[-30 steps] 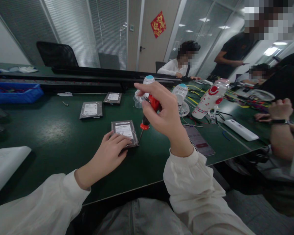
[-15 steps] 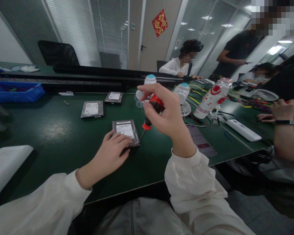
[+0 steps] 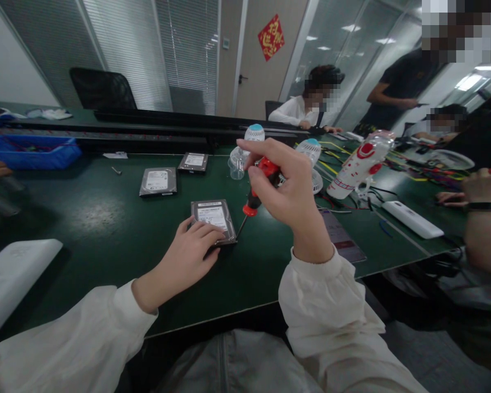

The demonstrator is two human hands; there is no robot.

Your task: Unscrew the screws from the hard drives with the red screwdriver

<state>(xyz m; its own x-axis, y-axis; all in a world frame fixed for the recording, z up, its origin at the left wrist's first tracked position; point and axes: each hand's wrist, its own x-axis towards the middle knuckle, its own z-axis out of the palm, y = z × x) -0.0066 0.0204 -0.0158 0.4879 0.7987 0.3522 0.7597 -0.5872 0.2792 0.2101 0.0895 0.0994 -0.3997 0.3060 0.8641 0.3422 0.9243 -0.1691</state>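
A hard drive lies label up on the green table in front of me. My left hand rests on its near part, fingers stretched out over the label and edge, hiding that corner. My right hand, closed around the handle of a red and black screwdriver, is above and right of the drive. The screwdriver's shaft slants down to the drive's near right corner. Whether its tip sits in a screw is too small to tell. Two more hard drives, a nearer one and a farther one, lie beyond.
Small white fans, a clear plastic cup and a red-and-white bottle stand behind my right hand. A phone and a white power bank lie rightward. A blue bin is far left. A co-worker's hand is at right.
The view has shifted slightly, moving the scene a little to the right. A blurred tan shape has come in at the left edge. Both hands keep nearly the same pose on drive and screwdriver.
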